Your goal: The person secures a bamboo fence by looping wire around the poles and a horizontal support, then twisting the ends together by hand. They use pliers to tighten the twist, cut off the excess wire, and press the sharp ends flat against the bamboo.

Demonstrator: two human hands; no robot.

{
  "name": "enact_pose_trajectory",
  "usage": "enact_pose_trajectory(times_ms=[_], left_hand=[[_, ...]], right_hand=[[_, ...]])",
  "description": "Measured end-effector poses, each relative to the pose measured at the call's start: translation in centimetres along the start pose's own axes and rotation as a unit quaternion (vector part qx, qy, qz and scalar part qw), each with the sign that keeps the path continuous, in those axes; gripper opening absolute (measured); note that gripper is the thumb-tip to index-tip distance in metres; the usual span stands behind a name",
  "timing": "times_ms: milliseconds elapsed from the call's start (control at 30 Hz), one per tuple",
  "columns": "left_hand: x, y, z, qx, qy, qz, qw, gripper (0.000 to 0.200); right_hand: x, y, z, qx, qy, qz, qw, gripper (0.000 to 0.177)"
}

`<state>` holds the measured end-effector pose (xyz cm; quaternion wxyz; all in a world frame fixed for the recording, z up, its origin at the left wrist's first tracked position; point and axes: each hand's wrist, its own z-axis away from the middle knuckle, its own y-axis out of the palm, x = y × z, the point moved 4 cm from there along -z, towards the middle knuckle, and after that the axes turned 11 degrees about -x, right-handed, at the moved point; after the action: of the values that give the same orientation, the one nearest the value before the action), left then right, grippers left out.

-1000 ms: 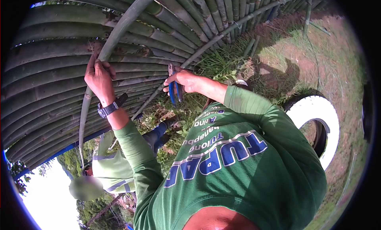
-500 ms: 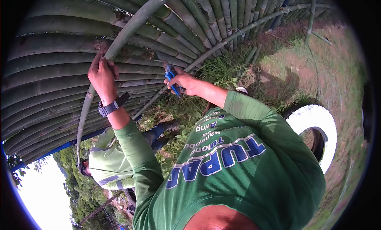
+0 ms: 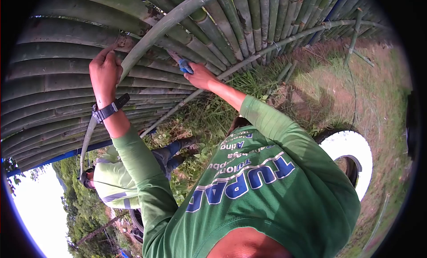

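Note:
My left hand (image 3: 104,73), with a dark watch (image 3: 110,110) on its wrist, is raised against the bamboo slats (image 3: 49,53). Its fingers are curled, the index finger reaching to a thin wire (image 3: 120,33) beside the curved bamboo pole (image 3: 155,33); the pinch itself is partly hidden. To the right of that pole, my right hand (image 3: 201,75) is wrapped round blue-handled pliers (image 3: 184,65). Their jaws point up and left toward the slats. Whether the jaws are apart is too small to tell.
A second long bamboo pole (image 3: 262,53) crosses the slats. At lower left another person in a pale green shirt (image 3: 116,175) bends under the structure. A white-painted tyre (image 3: 365,158) sits on the grass at right. Short bamboo pieces (image 3: 284,72) lie near the slats.
Both hands have moved a little up and left in the view. The pliers have turned, their jaws now reaching toward the slats. My left index finger is stretched out more.

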<state>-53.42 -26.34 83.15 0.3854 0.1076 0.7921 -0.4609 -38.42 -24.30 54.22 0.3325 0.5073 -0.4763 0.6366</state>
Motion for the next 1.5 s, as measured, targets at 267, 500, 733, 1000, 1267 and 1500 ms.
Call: enact_pose_trajectory(times_ms=[267,500,733,1000,1267,1500], left_hand=[[-0.9,-0.5,-1.3,0.004,0.017,-0.015,1.000,0.033],[-1.2,-0.5,-0.9,0.010,0.021,0.001,1.000,0.033],[-0.6,-0.6,-1.6,0.019,0.013,0.018,1.000,0.032],[-0.1,-0.7,-2.0,0.020,0.058,0.003,0.998,0.034],[1.6,0.7,-0.2,-0.029,0.111,-0.049,0.992,0.032],[5.0,6.7,5.2,-0.138,0.155,0.011,0.978,0.031]], right_hand=[[-0.3,3.0,-2.5,-0.058,-0.041,0.034,0.997,0.038],[1.6,2.9,-1.5,-0.082,-0.027,0.030,0.996,0.035],[3.0,3.7,-2.5,-0.099,-0.061,0.083,0.990,0.053],[4.0,3.8,-2.8,-0.101,-0.067,0.105,0.987,0.033],[3.1,1.4,0.0,-0.075,0.011,0.058,0.995,0.035],[4.2,-1.8,3.3,-0.045,0.032,0.075,0.996,0.040]])
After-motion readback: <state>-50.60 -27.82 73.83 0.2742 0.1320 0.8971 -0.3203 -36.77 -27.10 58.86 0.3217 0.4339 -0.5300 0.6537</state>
